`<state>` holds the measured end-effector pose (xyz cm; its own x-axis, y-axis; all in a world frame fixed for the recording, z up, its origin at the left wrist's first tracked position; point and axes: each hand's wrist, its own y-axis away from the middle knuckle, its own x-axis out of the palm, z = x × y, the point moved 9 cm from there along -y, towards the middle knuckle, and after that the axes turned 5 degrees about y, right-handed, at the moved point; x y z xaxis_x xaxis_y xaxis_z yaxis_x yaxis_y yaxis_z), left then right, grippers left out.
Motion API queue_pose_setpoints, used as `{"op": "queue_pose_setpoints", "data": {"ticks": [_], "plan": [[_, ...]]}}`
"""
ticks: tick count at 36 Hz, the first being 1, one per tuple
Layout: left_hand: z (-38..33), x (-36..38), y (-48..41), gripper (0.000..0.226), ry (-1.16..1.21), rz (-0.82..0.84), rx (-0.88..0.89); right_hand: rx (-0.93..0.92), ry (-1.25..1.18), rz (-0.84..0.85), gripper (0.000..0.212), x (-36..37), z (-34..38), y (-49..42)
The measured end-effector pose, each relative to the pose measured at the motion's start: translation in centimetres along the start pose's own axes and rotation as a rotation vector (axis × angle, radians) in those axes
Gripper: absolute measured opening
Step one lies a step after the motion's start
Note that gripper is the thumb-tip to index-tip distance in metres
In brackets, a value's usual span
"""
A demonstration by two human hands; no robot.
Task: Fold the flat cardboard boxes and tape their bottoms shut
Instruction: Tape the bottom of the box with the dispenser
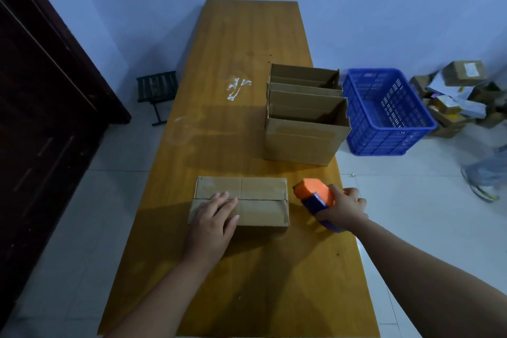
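A person's left hand [214,217] lies flat, fingers straight and close together, on the upturned flaps of a closed brown corrugated cardboard box [255,200] at the near end of a long worktop [247,35] of glossy orange-yellow wood grain. The flaps meet in a dark seam running left to right under the fingertips. Just right of the box, the right hand [344,207] wraps its curled fingers round a tape dispenser [315,195] with a rounded orange plastic body and a blue-violet part beneath. Farther along the worktop's right edge stands a row of open-topped boxes [299,143] of the same plain cardboard, flaps upright, with no print visible. A patch of white residue [237,88] marks the wood to their left. Beyond the edge, a blue perforated plastic crate [384,112] sits on the pale tiled floor beside a heap of parcels [455,90]; one bears a label too small to read. A small dark slatted stool [156,88] stands at far left.
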<state>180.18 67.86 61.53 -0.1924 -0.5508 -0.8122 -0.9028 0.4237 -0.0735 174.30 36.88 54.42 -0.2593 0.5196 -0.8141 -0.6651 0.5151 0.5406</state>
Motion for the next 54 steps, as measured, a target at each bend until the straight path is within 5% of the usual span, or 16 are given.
{"op": "queue_pose_setpoints", "data": {"ticks": [4, 8, 13, 17, 19, 22, 25, 27, 39, 46, 54], "plan": [[-0.1, -0.2, -0.1, 0.038, 0.005, 0.009, -0.021, -0.097, -0.465, -0.035, 0.078, -3.5, 2.4, 0.9], [-0.5, -0.2, -0.2, 0.041, 0.027, 0.051, -0.054, -0.463, -0.895, 0.343, 0.083, -5.2, 7.8, 4.2], [-1.0, -0.2, -1.0, 0.044, 0.038, 0.163, -0.141, -0.717, -0.807, 0.782, 0.062, -5.3, 14.4, 10.4], [-1.0, -0.1, -2.1, 0.039, 0.073, 0.188, -0.182, -0.783, -0.577, 0.896, 0.06, -3.2, 17.5, 12.7], [-0.4, -0.1, -2.1, 0.027, 0.322, 0.203, -0.24, -0.775, -0.507, 0.891, 0.063, -2.3, 18.3, 12.8], [0.6, -0.9, -1.4, 0.021, 1.073, 0.136, -0.463, -0.728, -0.43, 0.845, 0.068, -1.4, 18.8, 12.3], [1.6, -1.5, -1.5, 0.076, 1.45, 0.088, -0.546, -0.695, -0.404, 0.829, 0.067, -1.1, 19.2, 11.9], [1.8, -2.0, -1.8, 0.09, 1.513, 0.09, -0.561, -0.689, -0.373, 0.835, 0.068, -1.0, 19.6, 11.9], [2.5, -5.4, -3.3, 0.008, 1.257, 0.117, -0.77, -0.709, -0.239, 0.842, 0.075, -0.3, 20.2, 12.0], [3.4, -6.5, -3.6, 0.007, 1.039, 0.049, -0.72, -0.732, -0.213, 0.841, 0.082, -0.5, 20.1, 12.5], [4.0, -7.3, -3.5, 0.011, 0.872, -0.156, -0.682, -0.718, -0.19, 0.791, 0.061, -0.9, 20.1, 12.7]]}}
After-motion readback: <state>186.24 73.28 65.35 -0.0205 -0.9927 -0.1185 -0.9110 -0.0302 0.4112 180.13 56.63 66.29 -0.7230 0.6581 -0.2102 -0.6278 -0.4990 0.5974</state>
